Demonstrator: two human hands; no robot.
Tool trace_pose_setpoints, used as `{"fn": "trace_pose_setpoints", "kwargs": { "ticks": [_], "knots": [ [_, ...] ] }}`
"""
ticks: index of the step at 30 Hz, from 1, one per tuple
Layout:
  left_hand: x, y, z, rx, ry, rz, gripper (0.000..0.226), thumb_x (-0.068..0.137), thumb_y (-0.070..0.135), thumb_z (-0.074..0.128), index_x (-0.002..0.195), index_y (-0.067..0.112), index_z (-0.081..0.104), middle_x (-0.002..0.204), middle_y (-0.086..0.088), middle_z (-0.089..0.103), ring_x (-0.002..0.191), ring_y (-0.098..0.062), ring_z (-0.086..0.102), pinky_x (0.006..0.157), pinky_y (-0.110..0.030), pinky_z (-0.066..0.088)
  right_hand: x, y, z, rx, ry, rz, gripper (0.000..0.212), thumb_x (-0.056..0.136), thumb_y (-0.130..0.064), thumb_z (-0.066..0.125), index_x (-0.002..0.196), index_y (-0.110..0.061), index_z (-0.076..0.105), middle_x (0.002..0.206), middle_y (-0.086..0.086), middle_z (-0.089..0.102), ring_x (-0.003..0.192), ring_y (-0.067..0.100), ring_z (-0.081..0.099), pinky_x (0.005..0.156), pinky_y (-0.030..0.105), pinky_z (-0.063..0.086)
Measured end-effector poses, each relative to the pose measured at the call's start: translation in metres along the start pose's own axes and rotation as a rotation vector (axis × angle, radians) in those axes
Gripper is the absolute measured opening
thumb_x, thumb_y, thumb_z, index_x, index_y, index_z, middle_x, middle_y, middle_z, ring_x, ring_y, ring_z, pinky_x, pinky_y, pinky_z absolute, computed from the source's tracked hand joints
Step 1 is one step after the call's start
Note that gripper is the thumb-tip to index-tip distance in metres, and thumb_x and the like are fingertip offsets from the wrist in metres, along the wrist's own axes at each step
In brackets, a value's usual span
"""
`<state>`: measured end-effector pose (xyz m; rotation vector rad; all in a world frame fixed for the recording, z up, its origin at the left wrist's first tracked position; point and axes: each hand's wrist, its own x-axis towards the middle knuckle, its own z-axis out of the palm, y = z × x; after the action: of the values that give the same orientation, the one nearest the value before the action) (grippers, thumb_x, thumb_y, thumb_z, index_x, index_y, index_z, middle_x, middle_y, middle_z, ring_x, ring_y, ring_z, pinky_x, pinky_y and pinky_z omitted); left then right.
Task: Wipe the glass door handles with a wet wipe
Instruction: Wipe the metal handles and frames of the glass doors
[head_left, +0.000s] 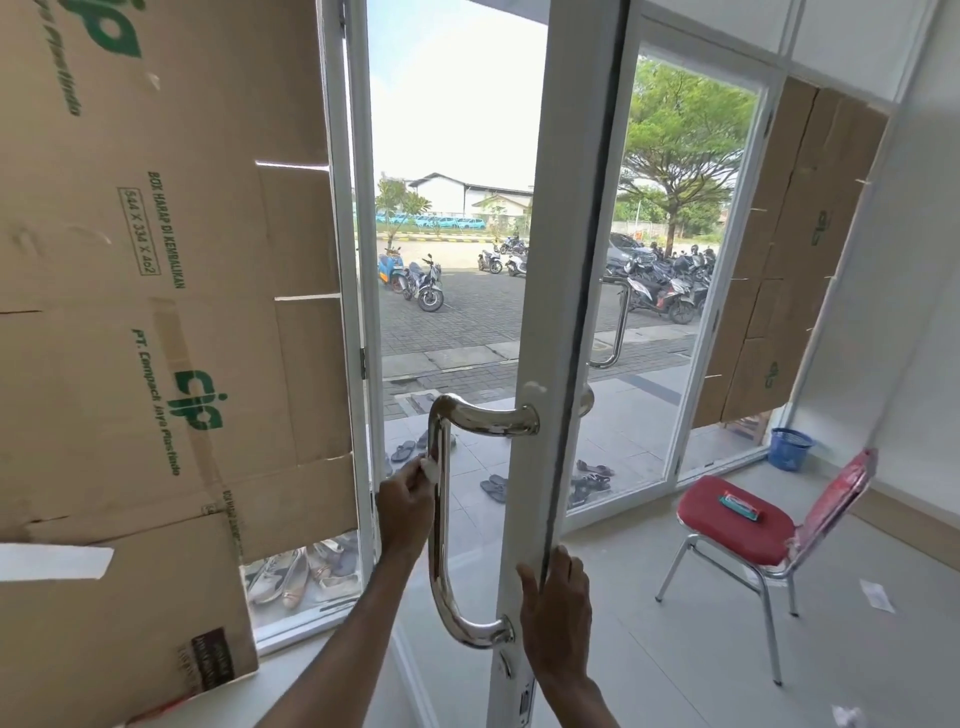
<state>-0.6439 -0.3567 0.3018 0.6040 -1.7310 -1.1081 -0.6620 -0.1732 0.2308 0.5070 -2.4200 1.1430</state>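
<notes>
A shiny steel door handle (440, 525) curves out from the white door frame (535, 322) at the centre. My left hand (405, 512) presses a white wet wipe (431, 467) against the handle's upper vertical part. My right hand (558, 618) grips the edge of the door frame lower down, near the handle's bottom mount. A second steel handle (618, 332) shows on the outer side, seen through the glass.
Flattened cardboard (156, 291) covers the window on the left. A red chair (737, 525) with a wipe packet (740, 505) on its seat stands at the right, a blue basket (789, 448) behind it. Sandals and shoes lie outside the doorway.
</notes>
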Motion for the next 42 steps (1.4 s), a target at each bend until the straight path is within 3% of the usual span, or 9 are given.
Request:
{"fn": "trace_pose_setpoints", "kwargs": {
  "ticks": [8,11,14,16,20,23,27,33,42],
  "knots": [
    [0.033,0.055,-0.016,-0.114,-0.116,0.128,0.028,0.099,0.018,0.051,0.12,0.014,0.067,0.06,-0.011,0.053,0.051,-0.013,0.036,0.053,-0.03,0.03,0.0,0.0,-0.001,0.016,-0.021,0.012,0.037,0.084,-0.023,0.071,0.108,0.001,0.058,0.093,0.016,0.06,0.084,0.035,0.058,0.069,0.042,0.051],
    [0.03,0.07,-0.022,-0.162,-0.124,0.234,0.028,0.099,0.021,0.051,0.121,0.013,0.066,0.071,-0.002,0.063,0.054,-0.007,0.043,0.053,-0.025,0.035,-0.001,-0.003,-0.001,0.017,-0.021,0.008,0.037,0.083,-0.023,0.072,0.106,0.001,0.058,0.092,0.016,0.06,0.083,0.035,0.058,0.067,0.042,0.052],
    [0.031,0.079,-0.032,-0.178,-0.189,0.305,0.026,0.097,0.019,0.054,0.119,0.012,0.068,0.104,0.0,0.073,0.088,0.004,0.066,0.079,-0.018,0.052,-0.002,-0.004,-0.002,0.024,-0.024,0.016,0.037,0.083,-0.024,0.072,0.107,0.0,0.058,0.092,0.015,0.06,0.083,0.034,0.058,0.067,0.041,0.052],
    [0.033,0.084,-0.039,-0.13,-0.255,0.362,0.024,0.096,0.022,0.056,0.117,0.017,0.069,0.114,0.002,0.069,0.109,0.002,0.061,0.095,-0.019,0.047,-0.003,-0.005,-0.003,0.019,-0.026,0.012,0.038,0.083,-0.025,0.072,0.108,0.0,0.058,0.093,0.015,0.06,0.084,0.034,0.058,0.068,0.041,0.052],
    [0.031,0.096,-0.046,-0.09,-0.401,0.492,0.023,0.092,0.023,0.063,0.112,0.015,0.072,0.116,0.008,0.068,0.121,-0.002,0.055,0.107,-0.022,0.038,-0.004,-0.005,-0.003,0.017,-0.041,0.019,0.04,0.085,-0.026,0.07,0.112,-0.001,0.057,0.096,0.014,0.06,0.087,0.032,0.058,0.072,0.04,0.053],
    [0.025,0.105,-0.041,0.021,-0.432,0.649,0.026,0.089,0.026,0.067,0.114,0.019,0.071,0.12,0.01,0.066,0.124,0.0,0.051,0.109,-0.021,0.033,-0.005,-0.006,-0.003,0.021,-0.036,0.023,0.041,0.084,-0.026,0.071,0.113,-0.001,0.057,0.097,0.014,0.06,0.089,0.032,0.058,0.073,0.039,0.053],
    [0.016,0.11,-0.031,0.16,-0.38,0.786,0.034,0.084,0.03,0.073,0.117,0.024,0.069,0.123,0.012,0.063,0.124,0.002,0.05,0.115,-0.031,0.023,-0.006,-0.006,-0.001,0.008,-0.044,0.018,0.042,0.085,-0.027,0.07,0.115,-0.001,0.057,0.099,0.013,0.06,0.091,0.032,0.058,0.075,0.039,0.052],
    [0.021,0.112,-0.038,0.308,-0.32,0.954,0.038,0.077,0.035,0.077,0.113,0.023,0.072,0.118,0.007,0.067,0.118,-0.005,0.057,0.115,-0.044,0.022,-0.005,-0.004,0.002,0.002,-0.039,0.014,0.043,0.079,-0.022,0.076,0.11,0.002,0.06,0.095,0.017,0.061,0.089,0.039,0.06,0.071,0.044,0.052],
    [0.016,0.112,-0.036,0.355,-0.232,0.976,0.037,0.073,0.026,0.083,0.108,0.021,0.074,0.111,0.008,0.071,0.114,-0.008,0.061,0.113,-0.052,0.024,-0.008,-0.009,0.002,0.002,-0.027,0.005,0.04,0.081,-0.026,0.074,0.109,-0.003,0.059,0.094,0.012,0.061,0.088,0.032,0.06,0.07,0.039,0.054]
  ]
}}
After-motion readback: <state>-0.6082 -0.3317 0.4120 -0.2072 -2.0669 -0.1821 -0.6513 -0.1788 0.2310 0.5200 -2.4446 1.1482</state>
